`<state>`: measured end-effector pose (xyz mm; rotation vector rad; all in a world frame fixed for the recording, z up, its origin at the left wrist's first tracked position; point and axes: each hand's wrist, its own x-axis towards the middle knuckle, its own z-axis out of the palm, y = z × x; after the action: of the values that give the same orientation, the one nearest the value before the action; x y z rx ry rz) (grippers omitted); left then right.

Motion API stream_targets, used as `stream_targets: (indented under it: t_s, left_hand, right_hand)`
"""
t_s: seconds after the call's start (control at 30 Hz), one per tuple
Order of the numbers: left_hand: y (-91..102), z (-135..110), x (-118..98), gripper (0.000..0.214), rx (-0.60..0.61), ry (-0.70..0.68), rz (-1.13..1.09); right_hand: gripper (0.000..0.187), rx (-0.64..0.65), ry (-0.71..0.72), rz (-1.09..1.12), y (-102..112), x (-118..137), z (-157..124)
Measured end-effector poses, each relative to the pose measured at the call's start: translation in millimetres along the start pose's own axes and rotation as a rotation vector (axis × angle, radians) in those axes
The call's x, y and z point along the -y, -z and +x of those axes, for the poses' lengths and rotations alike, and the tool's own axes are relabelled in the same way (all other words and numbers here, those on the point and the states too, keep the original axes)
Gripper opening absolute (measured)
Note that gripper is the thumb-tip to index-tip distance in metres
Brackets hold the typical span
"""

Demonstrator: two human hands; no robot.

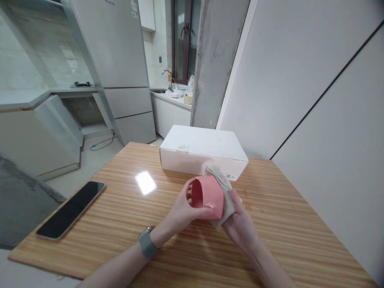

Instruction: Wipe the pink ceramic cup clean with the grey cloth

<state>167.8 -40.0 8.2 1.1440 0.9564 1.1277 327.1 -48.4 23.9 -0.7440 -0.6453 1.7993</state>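
Observation:
A pink faceted pot (213, 196) is tilted on its side above the table, its open mouth facing left. My left hand (187, 204) grips it at the rim, thumb along the lower side and fingers behind and partly inside the mouth. Against the pot's right end lies a light grey cloth (227, 196). My right hand (240, 220) is closed around this cloth and presses it to the pot; most of its fingers are hidden behind the cloth. A watch with a grey band sits on my left wrist.
The wooden table (126, 216) carries a white box (204, 148) just beyond my hands and a phone (72, 210) near the left edge. A white wall panel (315, 80) flanks the right side. Behind stand a fridge (117, 48) and a sink counter (171, 108).

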Motion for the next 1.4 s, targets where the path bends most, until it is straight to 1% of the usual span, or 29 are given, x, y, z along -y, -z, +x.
stream_targets:
  t_s: [0.17,0.33,0.43,0.53,0.6,0.63,0.7,0.77,0.83,0.87,0.93,1.0,1.03,1.07,1.1,1.2,1.23,1.3,1.33,1.4]
  left_hand:
    - [0.9,-3.5,0.0,0.104,-0.065,-0.166,0.218]
    - [4.1,-2.4,-3.4,0.105,-0.131,-0.300,0.400]
    - [7.9,1.2,-6.2,0.103,-0.204,-0.341,0.472]
    - [15.2,7.2,-8.1,0.100,-0.297,-0.341,0.496]
    - [21.5,11.6,-8.8,0.098,-0.347,-0.332,0.492]
    - [24.6,13.6,-8.9,0.097,-0.366,-0.327,0.489]
    - [29.8,16.9,-8.0,0.097,-0.391,-0.316,0.486]
    - [33.0,19.3,-5.6,0.098,-0.392,-0.295,0.477]
    - [33.7,20.6,-2.2,0.097,-0.374,-0.271,0.456]
    - [33.4,20.8,-0.6,0.096,-0.362,-0.261,0.444]
    - [31.5,20.6,1.8,0.096,-0.345,-0.251,0.426]
    - [29.0,19.7,2.6,0.096,-0.335,-0.244,0.421]
    - [27.8,19.2,2.6,0.097,-0.328,-0.243,0.421]
    - [26.8,18.7,2.4,0.096,-0.321,-0.243,0.422]
    - [25.9,18.4,2.3,0.096,-0.315,-0.243,0.421]
    - [23.8,17.9,3.6,0.096,-0.291,-0.250,0.415]
    - [22.7,17.8,4.7,0.096,-0.284,-0.253,0.411]
    - [19.1,17.1,7.2,0.096,-0.273,-0.258,0.388]
    - [16.5,16.4,8.3,0.096,-0.270,-0.261,0.370]
    - [9.6,14.2,9.2,0.093,-0.256,-0.266,0.335]
  right_hand:
    - [0.047,0.005,-0.020,0.064,3.0,5.1,0.8]
    - [0.046,-0.076,-0.080,0.137,3.7,6.9,1.7]
    - [0.046,-0.130,-0.116,0.191,2.1,12.3,2.5]
    - [0.043,-0.194,-0.069,0.226,4.8,21.9,2.6]
    - [0.041,-0.246,-0.014,0.241,12.3,29.5,-0.8]
    - [0.041,-0.272,-0.009,0.237,18.1,33.4,-4.3]
    - [0.045,-0.326,0.000,0.203,33.4,40.5,-15.7]
    - [0.051,-0.343,-0.030,0.131,51.5,45.6,-32.0]
    - [0.048,-0.375,-0.123,-0.003,69.9,47.6,-50.9]
    - [0.056,-0.375,-0.165,-0.083,78.4,47.4,-60.5]
    - [0.078,-0.275,-0.212,-0.187,93.5,45.8,-77.9]
    - [0.088,-0.209,-0.235,-0.330,106.4,44.5,-91.4]
    - [0.088,-0.217,-0.224,-0.447,112.2,44.6,-96.2]
    - [0.086,-0.252,-0.196,-0.592,117.7,45.3,-99.7]
    - [0.084,-0.316,-0.151,-0.752,122.9,46.6,-102.0]
    - [0.072,-0.550,0.049,-1.172,135.7,52.1,-105.0]
    - [0.069,-0.601,0.106,-1.265,138.9,53.6,-105.8]
    - [0.066,-0.655,0.176,-1.403,144.2,54.5,-108.9]
    - [0.065,-0.677,0.188,-1.474,146.5,53.6,-111.4]
    - [0.063,-0.766,0.189,-1.665,150.8,48.9,-117.6]
